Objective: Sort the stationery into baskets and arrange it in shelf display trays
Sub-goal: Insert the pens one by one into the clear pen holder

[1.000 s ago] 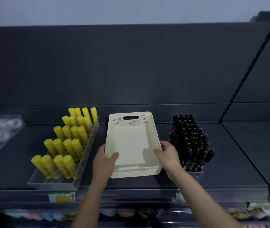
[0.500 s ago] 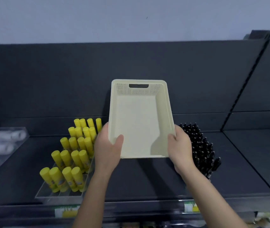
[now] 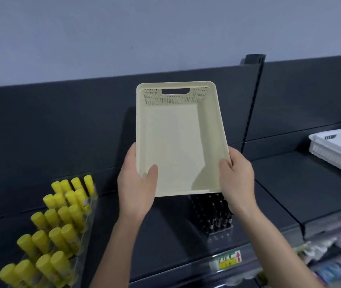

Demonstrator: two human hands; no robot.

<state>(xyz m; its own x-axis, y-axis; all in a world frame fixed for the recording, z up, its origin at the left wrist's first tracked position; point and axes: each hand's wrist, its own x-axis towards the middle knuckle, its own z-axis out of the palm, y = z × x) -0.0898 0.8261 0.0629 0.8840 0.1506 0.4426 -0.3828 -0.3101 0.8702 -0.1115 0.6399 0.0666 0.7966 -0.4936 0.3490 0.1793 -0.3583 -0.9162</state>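
A person's left hand (image 3: 136,183) and right hand (image 3: 238,179) grasp a cream plastic basket (image 3: 175,138) by its near corners, holding it in the air above a dark shop shelf (image 3: 165,231). The basket is tilted so that its open side faces the camera. Its perforated far wall, with a handle slot, is raised against the shelf's dark back panel (image 3: 61,125). Each thumb is hooked over the rim into the basket. The other fingers of both hands are clenched round the outside of the basket and mostly out of sight. The basket's near edge hangs over a block of black pens (image 3: 213,213) standing upright in a clear tray (image 3: 220,235) on the shelf, partly hiding them. To the left, well apart from the pens, rows of yellow glue sticks (image 3: 61,223) stand leaning in a second clear display tray (image 3: 89,213), blurred at the lower edge of the frame. At far right a white slotted basket (image 3: 339,150) sits on the neighbouring shelf bay, beyond a slotted upright post (image 3: 252,104). A yellow price label (image 3: 227,259) with a red arrow is fixed to the shelf's front edge below the pens. Packaged goods on the shelf below are too blurred to identify. A pale wall (image 3: 124,34) rises behind the unit.
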